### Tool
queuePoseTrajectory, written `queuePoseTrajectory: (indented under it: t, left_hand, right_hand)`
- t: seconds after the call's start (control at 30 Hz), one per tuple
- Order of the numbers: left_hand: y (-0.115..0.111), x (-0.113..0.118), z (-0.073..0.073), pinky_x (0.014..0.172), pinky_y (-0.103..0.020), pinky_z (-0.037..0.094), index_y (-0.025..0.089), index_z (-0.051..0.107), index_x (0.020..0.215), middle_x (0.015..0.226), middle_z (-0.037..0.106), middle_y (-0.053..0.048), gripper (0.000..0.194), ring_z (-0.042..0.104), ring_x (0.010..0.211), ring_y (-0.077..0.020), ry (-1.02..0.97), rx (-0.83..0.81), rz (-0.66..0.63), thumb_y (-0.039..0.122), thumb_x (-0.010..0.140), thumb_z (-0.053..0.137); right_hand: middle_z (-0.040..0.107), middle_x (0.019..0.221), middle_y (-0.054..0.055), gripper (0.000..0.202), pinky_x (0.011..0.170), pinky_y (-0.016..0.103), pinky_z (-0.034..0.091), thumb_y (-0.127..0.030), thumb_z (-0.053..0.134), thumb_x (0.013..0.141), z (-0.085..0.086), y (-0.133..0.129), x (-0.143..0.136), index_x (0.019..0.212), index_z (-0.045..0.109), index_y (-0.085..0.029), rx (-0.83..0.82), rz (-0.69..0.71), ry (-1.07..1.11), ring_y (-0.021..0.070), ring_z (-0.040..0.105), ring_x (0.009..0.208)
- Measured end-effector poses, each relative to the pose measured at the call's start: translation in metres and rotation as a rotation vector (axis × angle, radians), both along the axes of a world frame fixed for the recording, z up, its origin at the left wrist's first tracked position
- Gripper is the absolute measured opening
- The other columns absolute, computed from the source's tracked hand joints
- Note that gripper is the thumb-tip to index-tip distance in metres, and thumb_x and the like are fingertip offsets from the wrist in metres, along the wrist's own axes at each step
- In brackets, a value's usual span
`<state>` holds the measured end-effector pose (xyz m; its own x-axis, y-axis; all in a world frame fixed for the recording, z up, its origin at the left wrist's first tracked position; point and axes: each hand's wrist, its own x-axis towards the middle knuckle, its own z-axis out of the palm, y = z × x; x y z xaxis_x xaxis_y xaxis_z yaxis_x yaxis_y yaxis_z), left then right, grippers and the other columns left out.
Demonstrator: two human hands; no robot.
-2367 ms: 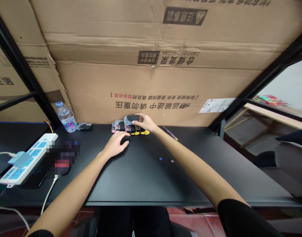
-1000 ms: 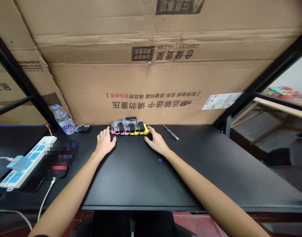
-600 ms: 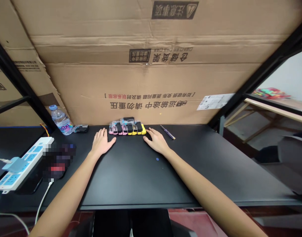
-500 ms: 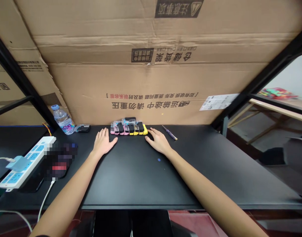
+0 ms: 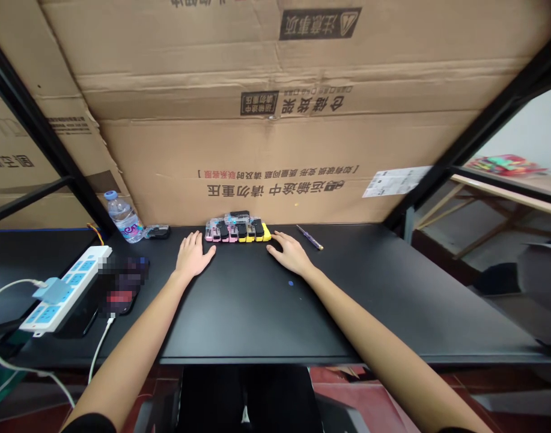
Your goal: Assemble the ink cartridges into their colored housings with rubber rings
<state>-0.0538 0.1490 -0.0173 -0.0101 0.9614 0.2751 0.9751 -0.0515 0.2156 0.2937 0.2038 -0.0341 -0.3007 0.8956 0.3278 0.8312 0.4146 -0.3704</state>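
My left hand point(image 5: 194, 254) lies flat on the black tabletop point(image 5: 257, 307), fingers stretched out and thumb apart. Just right of its fingertips begins a tight row of small clear-and-black pieces with pink and yellow parts point(image 5: 237, 231); their exact kind is too small to tell. Another clear-and-black piece lies on top of the row at the back. At the row's yellow right end rests my right hand point(image 5: 291, 255), palm down with fingers spread, its fingertips very close to the last piece. Neither hand holds anything.
A screwdriver-like tool point(image 5: 310, 237) lies right of my right hand. At left are a water bottle point(image 5: 124, 218), another clear-and-black piece point(image 5: 157, 232), a white power strip point(image 5: 70, 288) and a phone point(image 5: 126, 288) on a cable. Behind stands a cardboard wall point(image 5: 275, 144).
The camera view has shifted slightly, so the left-side things sit a little further right in the picture. Both hands stay in place beside the row.
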Motion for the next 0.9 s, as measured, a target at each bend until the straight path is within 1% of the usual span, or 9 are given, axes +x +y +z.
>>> queuePoseTrajectory:
  t: [0.07,0.2,0.33,0.43,0.53,0.63,0.77,0.83,0.9]
  left_hand:
    - [-0.002,0.000,0.002,0.130,-0.053,0.031,0.006,0.049,0.157,0.167,0.046,-0.023,0.070,0.040,0.158,-0.0397,-0.007,-0.008,0.005,0.053,0.104,0.048]
    - [-0.003,-0.003,0.003,0.131,-0.053,0.030,0.008,0.051,0.155,0.167,0.048,-0.021,0.067,0.040,0.158,-0.0386,-0.041,-0.026,-0.028,0.050,0.104,0.050]
    - [0.002,-0.009,0.001,0.126,-0.050,0.039,0.015,0.054,0.154,0.159,0.058,-0.016,0.060,0.051,0.150,-0.0349,-0.122,0.004,-0.052,0.045,0.102,0.055]
    - [0.004,-0.011,0.001,0.124,-0.049,0.042,0.016,0.053,0.154,0.157,0.059,-0.016,0.059,0.054,0.146,-0.0349,-0.141,0.008,-0.041,0.042,0.101,0.057]
    - [0.002,-0.009,0.003,0.125,-0.050,0.040,0.013,0.053,0.154,0.160,0.055,-0.019,0.062,0.052,0.148,-0.0363,-0.112,-0.004,-0.064,0.046,0.102,0.055]
    - [0.000,-0.008,0.005,0.127,-0.050,0.036,0.011,0.055,0.153,0.162,0.053,-0.019,0.066,0.049,0.151,-0.0366,-0.084,-0.006,-0.080,0.055,0.104,0.050]
    - [-0.003,-0.005,0.004,0.129,-0.051,0.033,0.012,0.053,0.156,0.165,0.050,-0.020,0.072,0.046,0.153,-0.0361,-0.057,-0.023,-0.078,0.061,0.105,0.047]
    - [-0.005,-0.002,0.002,0.131,-0.056,0.028,0.011,0.050,0.158,0.168,0.046,-0.022,0.076,0.040,0.157,-0.0385,-0.022,-0.039,-0.040,0.064,0.103,0.049]
    - [-0.008,0.001,0.002,0.131,-0.064,0.023,0.013,0.048,0.160,0.171,0.041,-0.022,0.080,0.034,0.160,-0.0419,0.002,-0.058,0.019,0.067,0.101,0.051]
  right_hand:
    - [0.063,0.155,0.014,0.046,0.127,0.055,0.041,-0.042,0.058,0.101,0.000,-0.004,-0.002,0.139,0.070,-0.020,0.004,-0.001,-0.004,0.0335,0.055,0.149]
    - [0.062,0.155,0.019,0.047,0.127,0.053,0.040,-0.040,0.053,0.103,-0.001,-0.008,-0.006,0.138,0.069,-0.013,0.031,-0.026,-0.061,0.0340,0.055,0.149]
    - [0.061,0.157,0.018,0.046,0.123,0.054,0.043,-0.040,0.050,0.105,-0.001,-0.005,-0.008,0.140,0.067,-0.015,0.049,-0.030,-0.105,0.0346,0.055,0.148]
    - [0.059,0.159,0.017,0.048,0.120,0.057,0.045,-0.043,0.050,0.105,0.000,-0.001,-0.008,0.142,0.065,-0.016,0.028,-0.051,-0.109,0.0367,0.054,0.148]
    - [0.057,0.161,0.018,0.057,0.122,0.059,0.042,-0.054,0.054,0.104,0.002,-0.001,-0.010,0.146,0.063,-0.016,0.009,-0.042,-0.086,0.0382,0.052,0.150]
    - [0.055,0.161,0.020,0.075,0.125,0.060,0.039,-0.069,0.061,0.097,0.004,-0.005,-0.012,0.149,0.060,-0.016,0.006,-0.030,-0.045,0.0398,0.050,0.152]
    - [0.055,0.161,0.022,0.090,0.127,0.061,0.035,-0.082,0.061,0.091,0.003,-0.008,-0.013,0.151,0.059,-0.016,0.008,-0.057,-0.032,0.0417,0.048,0.153]
    - [0.053,0.163,0.021,0.094,0.128,0.062,0.032,-0.085,0.060,0.089,0.000,-0.009,-0.013,0.153,0.057,-0.016,0.002,-0.081,-0.041,0.0425,0.046,0.154]
    - [0.051,0.165,0.022,0.097,0.129,0.063,0.030,-0.087,0.059,0.088,-0.002,-0.008,-0.013,0.154,0.056,-0.016,-0.008,-0.095,-0.044,0.0432,0.043,0.156]
